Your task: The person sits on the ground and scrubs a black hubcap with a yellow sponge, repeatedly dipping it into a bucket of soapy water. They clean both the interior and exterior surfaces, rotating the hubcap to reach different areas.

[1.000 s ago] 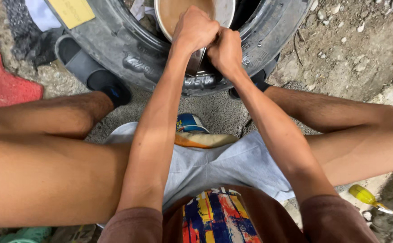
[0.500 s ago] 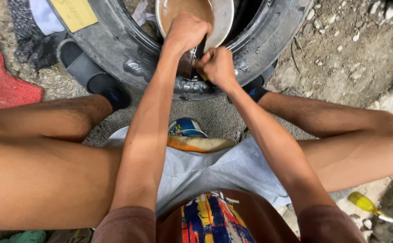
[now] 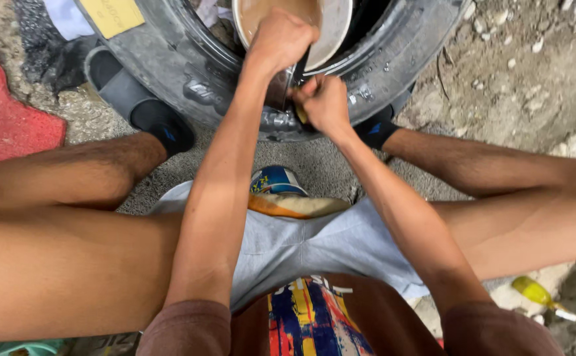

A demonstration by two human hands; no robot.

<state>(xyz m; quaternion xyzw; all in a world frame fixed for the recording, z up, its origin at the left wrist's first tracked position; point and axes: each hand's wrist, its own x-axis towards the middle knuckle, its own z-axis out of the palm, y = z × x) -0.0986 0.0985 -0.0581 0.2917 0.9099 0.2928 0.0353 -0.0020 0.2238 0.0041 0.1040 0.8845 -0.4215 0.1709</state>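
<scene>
- The left hand (image 3: 280, 39) is clenched in a fist around a dark, flat metal piece (image 3: 290, 84) that stands upright against the near wall of the tyre (image 3: 189, 86)
- The right hand (image 3: 324, 104) is closed too, fingers curled tight on something small and yellowish pressed against that piece; what it is cannot be made out
- Just behind the left fist, inside the tyre, sits a pale basin (image 3: 333, 33) of brown water
- Risk, as a judgement: the surfaces look wet, so the right hand could slip off onto the metal edge, or the left fist could knock the basin and spill it
- A flat yellow rectangular label or card (image 3: 111, 14) lies top left on the tyre; a small yellow bottle (image 3: 532, 291) lies on the ground, lower right
</scene>
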